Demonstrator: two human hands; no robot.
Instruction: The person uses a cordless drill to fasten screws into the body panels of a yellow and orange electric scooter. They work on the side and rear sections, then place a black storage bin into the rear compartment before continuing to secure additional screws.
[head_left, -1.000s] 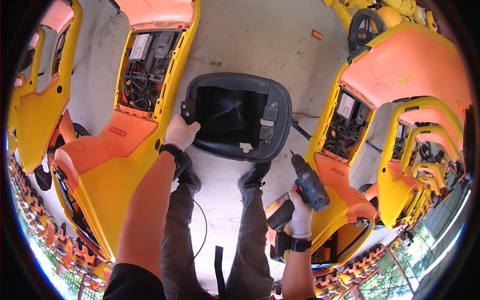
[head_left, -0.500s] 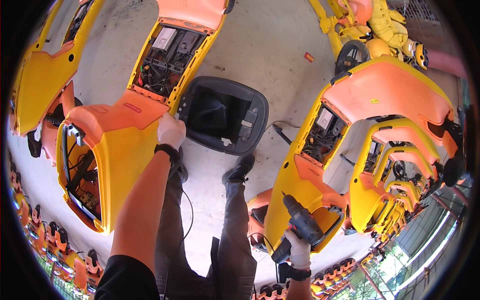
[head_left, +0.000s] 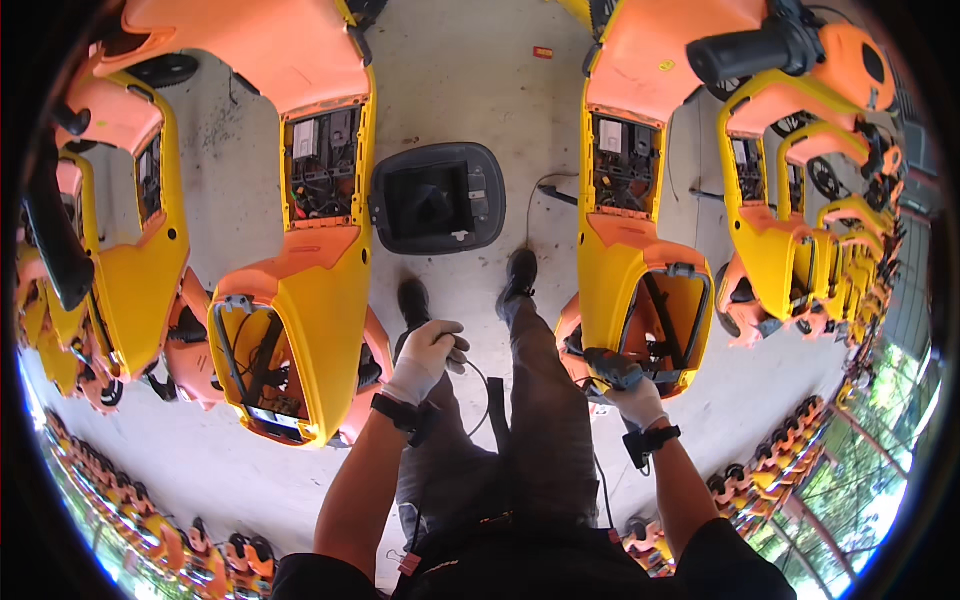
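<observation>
Left hand (head_left: 428,360), in a white glove with darker fingertips, is above the thigh on its own side; its fingers are bent and rather close together, but whether they grip something I cannot tell. Right hand (head_left: 638,400), gloved in white too, is closed around a dark grey cordless drill (head_left: 613,368), whose handle is mostly hidden by the hand.

Largest is the pale grey concrete floor (head_left: 470,90). On it stand two long scooter bodies of yellow and orange plastic, one at the left (head_left: 325,300) and one at the right (head_left: 606,265). Each has an uncovered rectangular compartment, with dark wires and a silver-grey box, and a rounded opening at its near end. The drill appears in front of the right body's opening. More bodies of the same colours stand in rows at both sides.

Between the two bodies lies a black plastic part (head_left: 432,200), a rounded rectangle with a deep recess, beyond the shoes and well apart from both hands. Its left edge is just beside the left body; contact I cannot tell.

Smaller are the black wristbands (head_left: 398,412), one on each wrist, and a small red flat piece (head_left: 543,52) on the floor.
</observation>
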